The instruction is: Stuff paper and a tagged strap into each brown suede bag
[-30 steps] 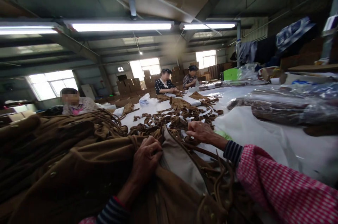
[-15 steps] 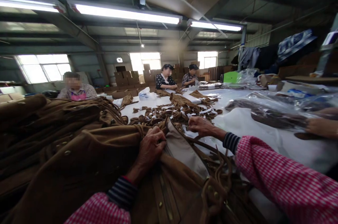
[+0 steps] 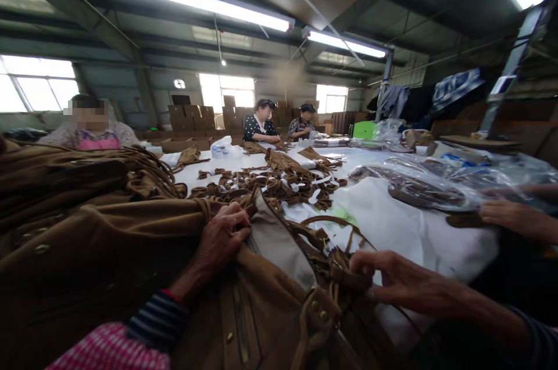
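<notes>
A large brown bag (image 3: pixel 257 294) with brass-coloured studs, a zip and a pale lining (image 3: pixel 279 236) lies in front of me. My left hand (image 3: pixel 224 233) is closed on its upper edge, fingers curled beside the lining. To the right, my right hand (image 3: pixel 392 280) has its thumb and fingers bent around a brown strap (image 3: pixel 351 276) among a bundle of straps by the bag. Its fingertips are partly hidden behind the strap. Beyond the bag, many small brown strap pieces (image 3: pixel 283 181) with white paper bits are heaped on the white table (image 3: pixel 375 201).
More brown bags (image 3: pixel 78 175) are piled at the left. At the right, a co-worker's hand (image 3: pixel 518 219) touches a plastic-wrapped brown item (image 3: pixel 422 191). One person (image 3: pixel 100 132) sits at the far left; two others sit across the table (image 3: pixel 261 126). A white plastic bag (image 3: pixel 225 147) stands farther back.
My right hand has come back from beside the heap, down and right, to the straps beside the bag. My left hand keeps its hold. The whole view has shifted somewhat.
</notes>
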A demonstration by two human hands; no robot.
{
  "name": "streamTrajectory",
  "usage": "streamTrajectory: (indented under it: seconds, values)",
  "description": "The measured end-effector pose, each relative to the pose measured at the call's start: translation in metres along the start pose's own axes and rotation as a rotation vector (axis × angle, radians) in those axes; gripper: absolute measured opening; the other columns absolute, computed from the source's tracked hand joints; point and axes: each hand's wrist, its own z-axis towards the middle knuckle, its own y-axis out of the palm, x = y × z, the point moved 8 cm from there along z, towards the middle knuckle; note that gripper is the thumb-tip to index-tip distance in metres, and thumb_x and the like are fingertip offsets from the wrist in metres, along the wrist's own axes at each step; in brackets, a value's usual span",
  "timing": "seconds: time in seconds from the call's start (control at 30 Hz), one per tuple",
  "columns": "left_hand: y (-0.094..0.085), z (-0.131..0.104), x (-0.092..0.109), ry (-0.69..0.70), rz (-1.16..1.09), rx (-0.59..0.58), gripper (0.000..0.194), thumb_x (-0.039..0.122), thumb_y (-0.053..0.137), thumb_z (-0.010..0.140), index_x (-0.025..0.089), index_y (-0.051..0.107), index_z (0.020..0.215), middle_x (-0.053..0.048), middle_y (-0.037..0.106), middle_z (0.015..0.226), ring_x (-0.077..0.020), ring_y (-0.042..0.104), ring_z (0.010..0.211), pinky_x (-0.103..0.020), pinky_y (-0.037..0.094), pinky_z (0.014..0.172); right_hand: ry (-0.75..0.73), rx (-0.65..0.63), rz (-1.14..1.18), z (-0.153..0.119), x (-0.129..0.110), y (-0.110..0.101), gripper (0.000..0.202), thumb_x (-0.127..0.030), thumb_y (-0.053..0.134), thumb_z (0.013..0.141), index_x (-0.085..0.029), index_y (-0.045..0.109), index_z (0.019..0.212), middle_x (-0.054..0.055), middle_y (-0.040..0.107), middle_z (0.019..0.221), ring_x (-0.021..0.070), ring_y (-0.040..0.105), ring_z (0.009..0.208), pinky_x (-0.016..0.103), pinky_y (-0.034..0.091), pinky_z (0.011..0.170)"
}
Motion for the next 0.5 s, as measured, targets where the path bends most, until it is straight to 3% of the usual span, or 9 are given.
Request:
streamTrajectory:
  seconds: [0.07,0.13,0.2,0.27,0.37,0.5]
  values:
    - [0.000,0.000,-0.003,0.005,-0.005,0.000,0.010,0.024,0.058,0.079,0.020,0.063,0.071,-0.003,0.062,0.092,-0.0215,0.058,0.094,-0.035,0.045,0.086,0.008,-0.043,0.069,-0.003,0.013,-0.005,0.023,-0.031,0.067,0.082,-0.021,0.072,0.102,0.004,0.069,0.098,0.0203,0.061,0.093,0.029,0.048,0.078]
    - [0.001,0.001,-0.006,0.007,-0.009,-0.004,0.012,0.027,0.058,0.081,0.021,0.063,0.072,-0.003,0.063,0.093,-0.0212,0.058,0.094,-0.034,0.045,0.086,0.037,-0.022,0.094,0.009,0.024,-0.023,0.024,-0.031,0.066,0.082,-0.018,0.074,0.101,0.004,0.069,0.089,0.0181,0.061,0.081,0.026,0.046,0.067]
    - [0.002,0.001,-0.008,0.008,-0.013,-0.012,0.014,0.029,0.059,0.082,0.021,0.064,0.072,-0.003,0.063,0.094,-0.0212,0.059,0.094,-0.034,0.045,0.086,0.086,0.096,0.054,0.032,0.037,-0.051,0.026,-0.030,0.060,0.084,-0.015,0.073,0.101,0.004,0.066,0.076,0.0158,0.059,0.067,0.024,0.041,0.055]
    - [0.002,0.001,-0.010,0.009,-0.019,-0.018,0.015,0.030,0.060,0.081,0.021,0.064,0.071,-0.003,0.063,0.094,-0.0215,0.059,0.094,-0.034,0.045,0.085,0.129,0.229,-0.161,0.060,0.050,-0.076,0.028,-0.024,0.051,0.087,-0.015,0.071,0.103,0.003,0.066,0.072,0.0152,0.058,0.061,0.023,0.039,0.051]
    - [0.002,0.001,-0.012,0.007,-0.024,-0.019,0.015,0.032,0.061,0.082,0.021,0.065,0.071,-0.003,0.063,0.095,-0.0214,0.060,0.094,-0.033,0.046,0.084,0.160,0.287,-0.607,0.103,0.070,-0.091,0.027,-0.010,0.048,0.084,-0.014,0.069,0.099,0.008,0.070,0.088,0.0181,0.064,0.078,0.026,0.046,0.069]
    - [0.001,-0.001,-0.014,-0.011,-0.017,-0.009,0.017,0.033,0.062,0.083,0.020,0.064,0.071,-0.003,0.063,0.096,-0.0211,0.061,0.095,-0.032,0.046,0.085,0.195,0.241,-0.786,0.140,0.102,-0.085,0.016,-0.007,0.057,0.084,-0.013,0.068,0.094,0.015,0.070,0.104,0.0227,0.064,0.096,0.029,0.044,0.085]
